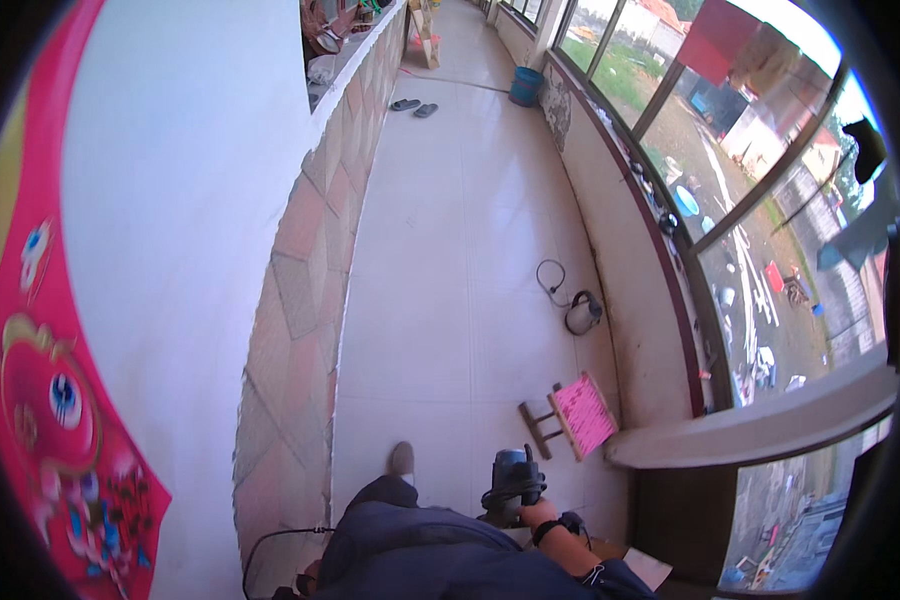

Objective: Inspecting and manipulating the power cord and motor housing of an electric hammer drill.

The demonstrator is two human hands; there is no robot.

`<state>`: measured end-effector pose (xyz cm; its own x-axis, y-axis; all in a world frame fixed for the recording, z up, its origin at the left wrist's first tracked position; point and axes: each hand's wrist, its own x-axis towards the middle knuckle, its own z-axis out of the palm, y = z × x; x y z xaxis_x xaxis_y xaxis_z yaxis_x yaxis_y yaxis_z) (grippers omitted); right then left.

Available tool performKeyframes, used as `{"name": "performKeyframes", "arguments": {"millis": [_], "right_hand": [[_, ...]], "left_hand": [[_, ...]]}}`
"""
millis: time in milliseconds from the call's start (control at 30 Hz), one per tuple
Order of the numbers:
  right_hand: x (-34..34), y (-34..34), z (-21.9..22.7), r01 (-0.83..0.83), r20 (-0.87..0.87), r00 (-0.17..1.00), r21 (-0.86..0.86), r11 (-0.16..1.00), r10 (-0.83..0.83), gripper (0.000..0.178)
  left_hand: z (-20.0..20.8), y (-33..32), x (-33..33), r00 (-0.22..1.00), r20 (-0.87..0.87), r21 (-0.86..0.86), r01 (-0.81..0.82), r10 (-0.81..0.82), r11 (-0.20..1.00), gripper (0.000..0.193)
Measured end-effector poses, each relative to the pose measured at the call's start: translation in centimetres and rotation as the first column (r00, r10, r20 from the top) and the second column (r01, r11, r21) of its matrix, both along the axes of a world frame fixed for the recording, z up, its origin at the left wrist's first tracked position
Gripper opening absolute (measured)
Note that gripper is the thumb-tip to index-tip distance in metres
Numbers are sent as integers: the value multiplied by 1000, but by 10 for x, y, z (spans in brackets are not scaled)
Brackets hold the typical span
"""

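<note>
My right hand (538, 513), with a black band at the wrist, is closed on a dark blue-grey, roughly cylindrical appliance (510, 470) with a black cord wound about it. I cannot make out its exact kind. It is held in front of my body, to the right. At the lower edge, only a small part of my left hand (313, 574) shows beside my dark clothing, and its fingers are hidden. Near it a thin black cord (270, 535) curves out to the left.
A small stool with a pink woven seat (583, 412) lies on its side at the right. Beyond it stands a kettle-like silver and dark pot (583, 315) with a looped cord (550, 275). Farther off are grey slippers (425, 110) and a blue bucket (524, 87). Walls flank the corridor.
</note>
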<state>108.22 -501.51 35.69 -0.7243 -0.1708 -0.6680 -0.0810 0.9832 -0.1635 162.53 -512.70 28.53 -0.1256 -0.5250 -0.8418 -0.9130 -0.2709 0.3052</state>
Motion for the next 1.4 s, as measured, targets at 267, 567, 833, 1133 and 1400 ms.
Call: {"name": "performKeyframes", "arguments": {"millis": [267,567,833,1133,1400], "right_hand": [[-86,-94,14,107,15,994,39,993,-108,49],[-224,-257,7,-40,121,992,121,992,26,54],[-360,-410,-32,-10,40,999,71,997,8,53],[-482,-636,2,116,-34,992,-31,993,-117,49],[-590,-806,19,237,56,970,-21,971,-236,45]], "left_hand": [[-22,-150,-88,994,-25,91,104,-103,990,47],[19,-359,-253,1000,9,-35,-7,8,999,43],[75,-562,-425,993,64,-155,-91,101,984,33],[28,-808,-574,998,-12,-198,61,-65,978,31],[53,-1030,-712,894,-245,26,-380,375,924,26]]}}
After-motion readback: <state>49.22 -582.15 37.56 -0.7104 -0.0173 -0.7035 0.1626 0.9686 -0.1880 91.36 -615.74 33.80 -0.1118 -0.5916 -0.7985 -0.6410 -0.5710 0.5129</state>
